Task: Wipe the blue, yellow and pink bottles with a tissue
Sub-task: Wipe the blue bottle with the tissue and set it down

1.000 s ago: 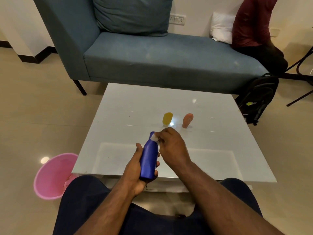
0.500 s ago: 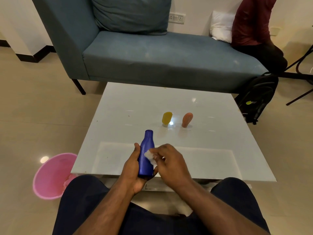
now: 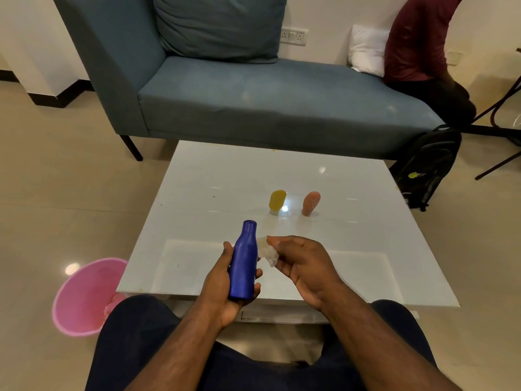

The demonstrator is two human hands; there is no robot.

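Note:
My left hand point(image 3: 222, 280) grips the blue bottle point(image 3: 244, 262) around its lower body, holding it upright and tilted slightly over the near edge of the white table point(image 3: 197, 179). My right hand point(image 3: 304, 263) pinches a small crumpled white tissue point(image 3: 269, 253) just to the right of the bottle, a little apart from it. The yellow bottle point(image 3: 277, 201) and the pink bottle point(image 3: 310, 203) stand side by side near the middle of the table, beyond both hands.
A pink bin point(image 3: 84, 294) sits on the floor at the table's left front corner. A blue sofa point(image 3: 253, 88) runs behind the table, with a seated person point(image 3: 417, 46) at its right end. A black backpack point(image 3: 425, 165) leans at the right.
My right hand wiped down from the bottle's neck to its body, then drew away to the right with the tissue. The bottle stayed in my left hand.

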